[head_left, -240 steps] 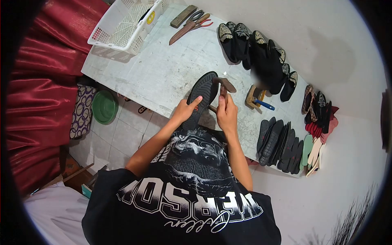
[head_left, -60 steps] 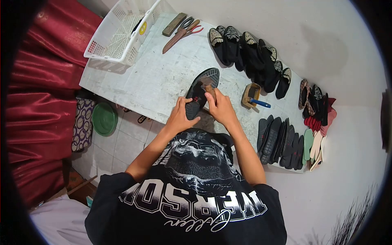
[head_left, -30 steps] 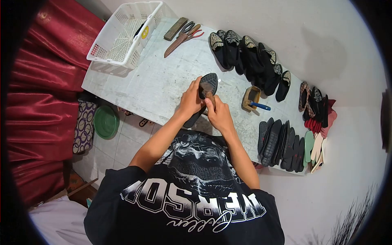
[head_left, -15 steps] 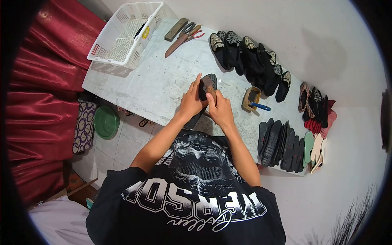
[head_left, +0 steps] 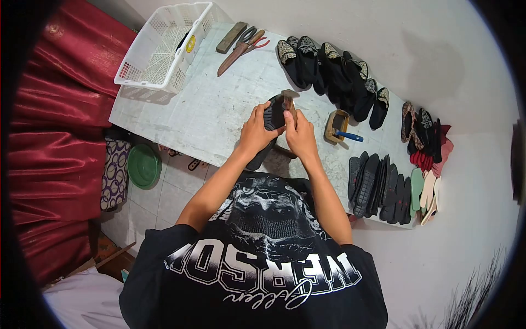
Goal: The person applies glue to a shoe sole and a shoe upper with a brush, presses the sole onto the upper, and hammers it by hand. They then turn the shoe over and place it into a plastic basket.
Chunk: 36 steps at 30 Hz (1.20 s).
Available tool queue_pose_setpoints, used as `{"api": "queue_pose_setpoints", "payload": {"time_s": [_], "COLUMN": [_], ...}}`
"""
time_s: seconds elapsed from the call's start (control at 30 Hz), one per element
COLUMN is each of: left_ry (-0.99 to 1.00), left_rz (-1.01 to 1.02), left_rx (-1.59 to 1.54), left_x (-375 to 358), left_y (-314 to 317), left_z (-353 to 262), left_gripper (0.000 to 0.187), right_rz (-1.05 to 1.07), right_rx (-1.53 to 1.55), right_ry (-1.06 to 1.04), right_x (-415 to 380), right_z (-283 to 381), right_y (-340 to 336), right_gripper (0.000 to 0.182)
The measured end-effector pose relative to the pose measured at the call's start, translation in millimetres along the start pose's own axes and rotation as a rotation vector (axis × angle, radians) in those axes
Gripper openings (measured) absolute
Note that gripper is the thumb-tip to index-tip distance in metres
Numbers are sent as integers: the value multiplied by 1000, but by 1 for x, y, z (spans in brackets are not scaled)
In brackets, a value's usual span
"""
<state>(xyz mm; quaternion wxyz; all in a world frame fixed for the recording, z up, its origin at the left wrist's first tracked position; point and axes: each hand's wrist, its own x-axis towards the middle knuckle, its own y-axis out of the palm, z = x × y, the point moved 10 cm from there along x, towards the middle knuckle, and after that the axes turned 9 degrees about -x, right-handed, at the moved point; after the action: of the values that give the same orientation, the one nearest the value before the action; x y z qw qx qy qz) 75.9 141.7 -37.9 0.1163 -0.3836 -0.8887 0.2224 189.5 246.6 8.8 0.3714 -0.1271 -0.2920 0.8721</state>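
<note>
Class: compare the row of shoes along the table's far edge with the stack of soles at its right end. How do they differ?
The shoes are finished, with glittery decorated toes; the soles are bare flat pieces without uppers. The shoes lie overlapping in a long row; the soles stand packed on edge. Both are mostly black and rest on the white table.

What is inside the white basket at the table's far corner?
Inside the white basket, a yellow round label and a dark item show through the mesh; the rest of its floor is hidden by its walls.
</note>
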Motion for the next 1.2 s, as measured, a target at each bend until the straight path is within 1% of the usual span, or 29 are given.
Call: {"api": "queue_pose_setpoints", "payload": {"time_s": [0.1,0.17,0.23,0.3,0.43,0.5,0.53,0.6,0.63,0.7,0.73,0.8,0.83,0.9,0.93,0.97,1.03,1.07,1.1,1.17,1.2], "left_ry": [27,21,11,9,29,23,27,18,18,-13,-12,93,94,-42,-133,-132,-221,-196,-200,-290,-289], "left_rz": [-8,-10,-8,-11,-27,-26,-24,-30,-30,-43,-36,-117,-115,-93,-42,-44,56,58,54,143,145], "left_rx": [37,42,46,29,39,42,45,9,10,-59,-60,-85,-84,-242,-378,-379,-600,-628,-629,-591,-592], "left_x": [-2,0,-1,-1,-1,-2,0,0,1,1,1,3,5,9,12,17,22,26,27,29,32], "left_y": [-1,-1,0,-1,-3,-3,-3,-3,-3,-1,3,-4,-6,-7,-1,-1,16,21,17,21,22], "left_z": [0,1,2,1,-1,-3,-4,-1,1,12,14,4,1,11,21,25,49,60,56,51,51], "left_gripper": [89,89,90,90,91,89,89,81,81,71,71,64,64,62,65,65,70,66,66,59,59], "right_rz": [-37,-155,-136,-82,-148,-68,-72,-163,-163,-20,-25,-125,-127,-34,-68,-67,-20,-13,1,11,-43], "right_rx": [-32,68,99,34,131,144,147,216,218,178,178,225,225,113,130,129,180,180,140,100,123], "right_ry": [-26,-52,-38,9,-8,101,101,71,71,210,215,125,126,65,53,51,117,115,106,96,54], "right_x": [-1,-5,-3,-3,-14,-16,-19,-34,-37,-45,-51,-58,-57,-59,-62,-64,-69,-68,-68,-68,-70], "right_z": [-2,2,-4,-11,-17,-35,-38,-38,-38,-50,-51,-43,-44,-35,-24,-25,-33,-33,-29,-25,-19], "right_y": [-2,-13,-10,-8,-6,3,6,3,0,7,8,2,1,6,-1,-1,7,7,4,2,-2], "right_gripper": [40,39,39,41,42,40,40,38,38,33,33,32,32,36,37,37,27,27,26,26,25]}}
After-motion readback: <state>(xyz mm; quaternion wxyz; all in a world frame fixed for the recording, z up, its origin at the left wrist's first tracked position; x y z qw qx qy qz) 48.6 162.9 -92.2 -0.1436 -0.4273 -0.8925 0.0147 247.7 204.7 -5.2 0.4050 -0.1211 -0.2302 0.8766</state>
